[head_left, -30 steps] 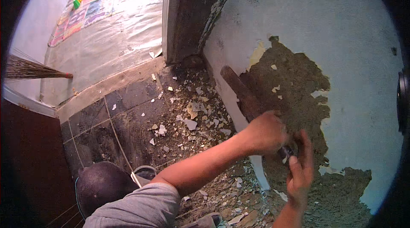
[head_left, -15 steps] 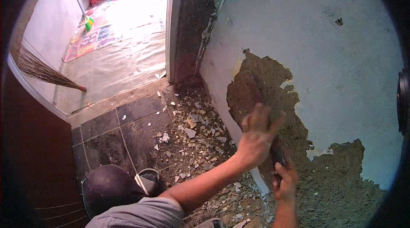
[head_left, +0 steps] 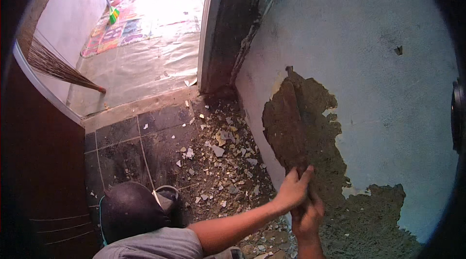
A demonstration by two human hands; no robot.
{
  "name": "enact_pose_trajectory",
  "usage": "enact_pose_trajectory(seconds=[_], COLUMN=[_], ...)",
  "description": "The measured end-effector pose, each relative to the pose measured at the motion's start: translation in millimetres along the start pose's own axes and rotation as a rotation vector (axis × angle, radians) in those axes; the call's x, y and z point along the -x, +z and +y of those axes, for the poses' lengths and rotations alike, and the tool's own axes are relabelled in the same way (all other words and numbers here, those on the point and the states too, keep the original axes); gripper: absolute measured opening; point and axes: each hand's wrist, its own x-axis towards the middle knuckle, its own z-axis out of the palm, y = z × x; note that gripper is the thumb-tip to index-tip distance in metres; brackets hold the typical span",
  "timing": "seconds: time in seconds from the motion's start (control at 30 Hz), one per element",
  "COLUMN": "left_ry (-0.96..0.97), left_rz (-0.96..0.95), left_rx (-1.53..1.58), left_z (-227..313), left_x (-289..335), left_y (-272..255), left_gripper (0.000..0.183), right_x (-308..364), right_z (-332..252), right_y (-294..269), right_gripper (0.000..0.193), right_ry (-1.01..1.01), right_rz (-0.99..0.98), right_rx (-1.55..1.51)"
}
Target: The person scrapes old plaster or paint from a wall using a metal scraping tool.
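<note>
A long, flat, brown plastering trowel (head_left: 292,108) lies against the rough patch of bare mortar (head_left: 320,128) on the wall, its tip pointing up and away. Around its near end my right hand (head_left: 308,219) is closed; the handle is mostly hidden by my fingers. My left hand (head_left: 292,192) is also closed on the trowel, just beyond the right hand and overlapping it, thumb and forefinger towards the blade. Smooth pale blue-grey plaster (head_left: 369,99) with a ragged edge surrounds the mortar.
Broken plaster chips (head_left: 218,150) and dirt litter the dark floor tiles (head_left: 119,137) along the wall. A stick broom (head_left: 68,70) leans near the doorway at left. Beyond the sill (head_left: 141,108) are a patterned mat (head_left: 114,33) and a green-headed broom (head_left: 113,15).
Both hands have moved down and nearer to me along the wall. My left hand has shifted from over the blade to beside my right hand. The view has turned slightly.
</note>
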Motion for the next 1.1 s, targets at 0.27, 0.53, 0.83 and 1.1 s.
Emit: enact_pose_trajectory(seconds=[0.27,0.53,0.83,1.1], left_ry=[-0.045,-0.064,-0.197,0.072], left_rz=[0.053,0.093,0.142,0.148], left_rx=[0.167,0.108,0.088,-1.044], left_z=[4.4,9.7,17.8,99.1], left_x=[4.1,2.9,-17.4,-46.1], left_y=[-4.2,14.0,20.6,6.6], left_gripper=[0.064,0.058,0.052,0.077], right_x=[2.6,5.1,-6.2,3.9], right_z=[-16.9,-31.7,-30.6,-54.3], right_y=[32.3,3.5,-17.0,6.9], right_gripper=[0.047,0.04,0.036,0.026], right_ry=[-0.087,0.021,0.001,0.205], right_rz=[-0.052,-0.06,-0.121,-0.242], right_rx=[0.265,0.222,0.36,0.066])
